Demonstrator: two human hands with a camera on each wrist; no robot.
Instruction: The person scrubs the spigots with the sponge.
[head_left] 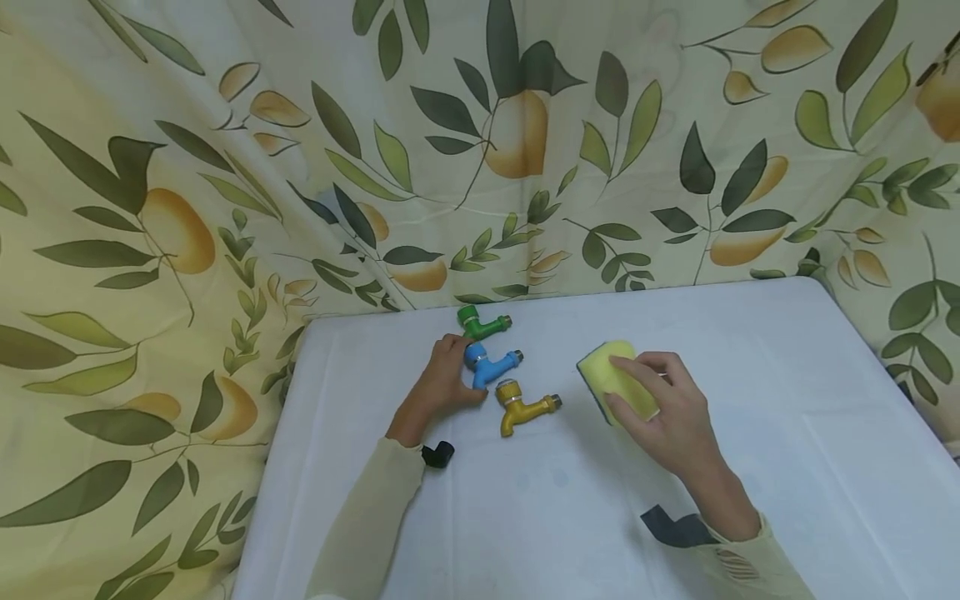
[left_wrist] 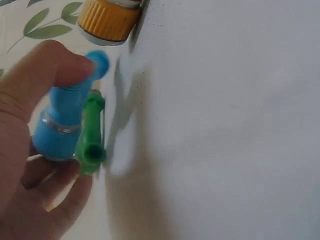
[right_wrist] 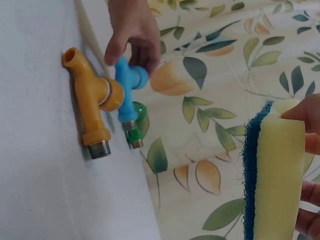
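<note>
My left hand (head_left: 446,379) grips a blue tap (head_left: 491,367). In the left wrist view the thumb presses its spout end, while the fingers curl round by its round knob. Just behind stands a green tap (head_left: 483,322), close to the fingertips. A yellow tap (head_left: 528,408) lies nearer the front, its threaded metal end (right_wrist: 100,150) showing in the right wrist view. My right hand (head_left: 675,417) pinches a yellow sponge (head_left: 618,375) between thumb and fingers. The sponge is held tilted above the table, with its dark scouring side (right_wrist: 252,170) facing the taps.
A white cloth covers the table (head_left: 540,517), whose back edge runs along a leaf-and-fruit patterned curtain (head_left: 465,150). More of this curtain hangs at the left and right. Dark straps (head_left: 675,529) sit at both wrists.
</note>
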